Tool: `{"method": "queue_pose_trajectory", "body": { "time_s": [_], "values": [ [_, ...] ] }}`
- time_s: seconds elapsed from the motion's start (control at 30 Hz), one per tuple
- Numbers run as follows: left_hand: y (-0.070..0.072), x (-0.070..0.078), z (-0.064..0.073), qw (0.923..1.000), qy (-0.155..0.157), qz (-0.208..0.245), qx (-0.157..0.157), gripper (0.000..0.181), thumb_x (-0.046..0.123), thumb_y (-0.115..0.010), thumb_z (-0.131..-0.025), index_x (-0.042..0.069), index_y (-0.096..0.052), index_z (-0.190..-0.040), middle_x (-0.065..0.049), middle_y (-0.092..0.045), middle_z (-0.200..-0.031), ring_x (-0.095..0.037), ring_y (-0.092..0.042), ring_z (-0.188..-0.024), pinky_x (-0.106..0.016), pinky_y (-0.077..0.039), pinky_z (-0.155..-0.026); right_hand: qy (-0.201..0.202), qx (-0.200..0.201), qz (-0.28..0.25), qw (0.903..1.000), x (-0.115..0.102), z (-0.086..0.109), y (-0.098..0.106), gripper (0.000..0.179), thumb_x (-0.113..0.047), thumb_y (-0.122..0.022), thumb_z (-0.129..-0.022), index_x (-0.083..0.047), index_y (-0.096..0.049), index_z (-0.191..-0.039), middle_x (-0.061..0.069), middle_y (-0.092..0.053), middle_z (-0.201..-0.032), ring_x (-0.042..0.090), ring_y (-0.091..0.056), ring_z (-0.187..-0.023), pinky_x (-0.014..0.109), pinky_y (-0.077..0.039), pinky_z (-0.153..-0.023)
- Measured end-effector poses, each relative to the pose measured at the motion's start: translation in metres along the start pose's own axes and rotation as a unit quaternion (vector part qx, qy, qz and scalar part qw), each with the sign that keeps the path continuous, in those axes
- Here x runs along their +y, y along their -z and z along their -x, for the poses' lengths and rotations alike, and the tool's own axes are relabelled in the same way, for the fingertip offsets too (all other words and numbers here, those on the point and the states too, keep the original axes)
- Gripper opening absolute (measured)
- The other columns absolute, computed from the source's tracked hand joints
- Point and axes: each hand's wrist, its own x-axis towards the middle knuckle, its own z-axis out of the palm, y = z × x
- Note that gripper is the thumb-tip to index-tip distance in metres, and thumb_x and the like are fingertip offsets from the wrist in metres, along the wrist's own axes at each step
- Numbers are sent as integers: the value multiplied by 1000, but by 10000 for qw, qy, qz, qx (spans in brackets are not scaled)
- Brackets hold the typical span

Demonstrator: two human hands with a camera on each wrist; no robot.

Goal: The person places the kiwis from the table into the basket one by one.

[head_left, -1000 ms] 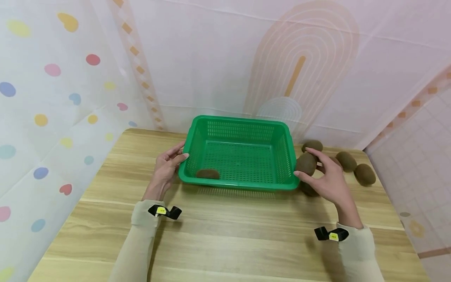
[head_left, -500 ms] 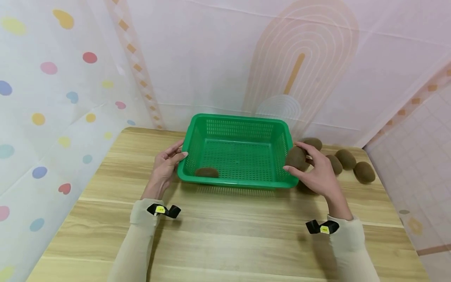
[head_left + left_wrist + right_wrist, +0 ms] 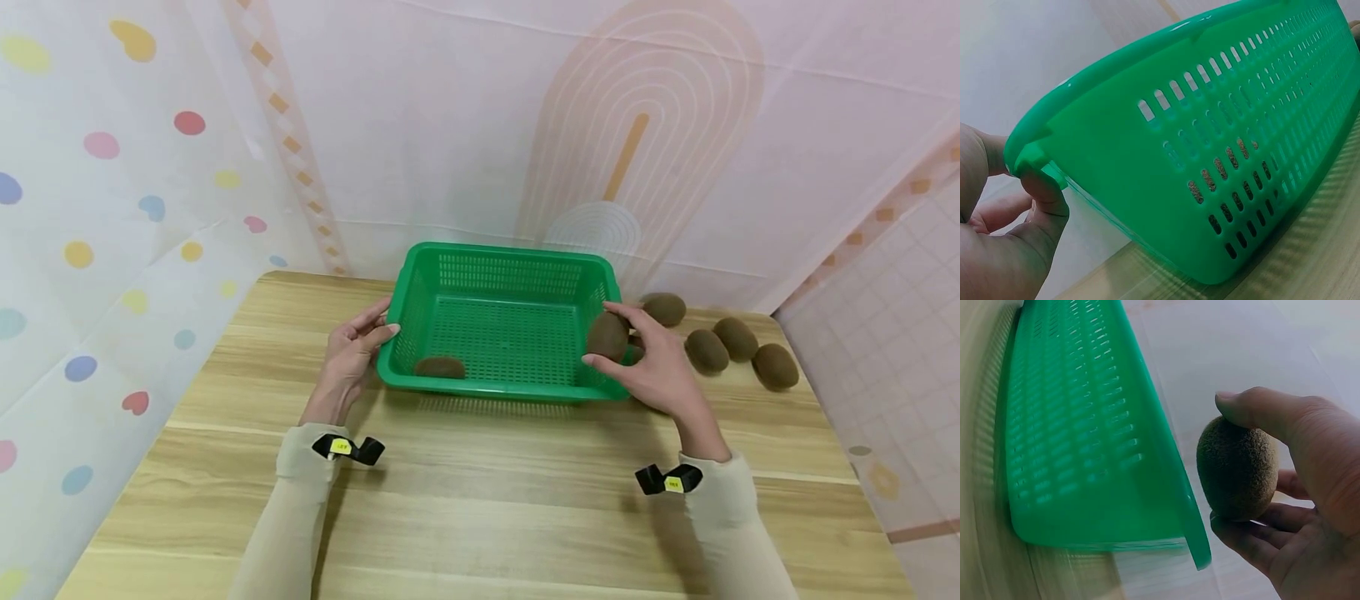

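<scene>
A green plastic basket [image 3: 502, 390] stands on the wooden table, with one kiwi [image 3: 440, 367] lying in its near left corner. My left hand [image 3: 351, 360] pinches the basket's left rim; in the left wrist view the thumb and a curled finger [image 3: 1044, 194] meet at that rim. Between thumb and fingers, my right hand [image 3: 656, 367] holds another kiwi [image 3: 607, 337] over the basket's right rim. The right wrist view has this held kiwi [image 3: 1237, 469] above rim height, its brown fuzzy skin plain to see.
To the right of the basket several kiwis lie on the table [image 3: 480, 500], among them a back kiwi [image 3: 665, 309] and a far-right kiwi [image 3: 776, 367]. A patterned cloth wall [image 3: 450, 125] rises behind the table.
My right hand has carried its kiwi leftward, from beside the basket to over its right rim. The left hand has kept its grip on the basket, which stays in place.
</scene>
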Motion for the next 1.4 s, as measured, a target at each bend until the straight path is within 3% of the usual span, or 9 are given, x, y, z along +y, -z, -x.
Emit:
{"method": "queue_pose_trajectory", "body": {
  "time_s": [0.13, 0.33, 0.6, 0.9, 1.4],
  "values": [
    [-1, -1, 1, 10000, -35, -31, -3, 62, 0, -72, -94, 4, -49, -152, 7, -65, -95, -2, -64, -79, -14, -59, -67, -214, -216, 47, 9995, -1, 0, 0, 75, -32, -82, -89, -15, -47, -154, 15, -51, -153, 36, -54, -135, 58, -51, -107],
    [-4, -2, 1, 10000, -71, 0, -44, 60, -2, -69, -95, 3, -49, -152, 6, -65, -94, -4, -64, -79, -15, -60, -69, -354, -367, 292, 9983, -1, 2, 2, 76, -37, -79, -91, -19, -44, -156, 17, -44, -157, 40, -48, -136, 64, -46, -106],
    [-3, -3, 0, 9999, -57, -115, -25, 59, -1, -68, -96, 5, -50, -152, 6, -64, -95, -3, -64, -78, -15, -60, -69, -184, -238, 491, 9983, 8, 6, 5, 82, -36, -80, -90, -12, -41, -157, 18, -41, -160, 43, -38, -145, 69, -36, -112],
    [-1, -5, -1, 9999, -31, -122, -30, 59, 1, -69, -96, 6, -50, -152, 5, -63, -96, -3, -65, -78, -16, -61, -71, -18, -43, 599, 9982, 22, 13, 13, 90, -31, -84, -85, -14, -37, -160, 21, -34, -164, 48, -28, -150, 74, -29, -114],
    [-2, -4, 0, 9999, -51, -106, -38, 60, 1, -69, -96, 6, -49, -152, 5, -63, -96, -3, -65, -78, -16, -61, -70, -593, -255, 584, 9962, 45, 32, 26, 101, -37, -84, -86, -23, -23, -165, 13, -16, -172, 51, -13, -155, 82, -23, -111]
  ]
}}
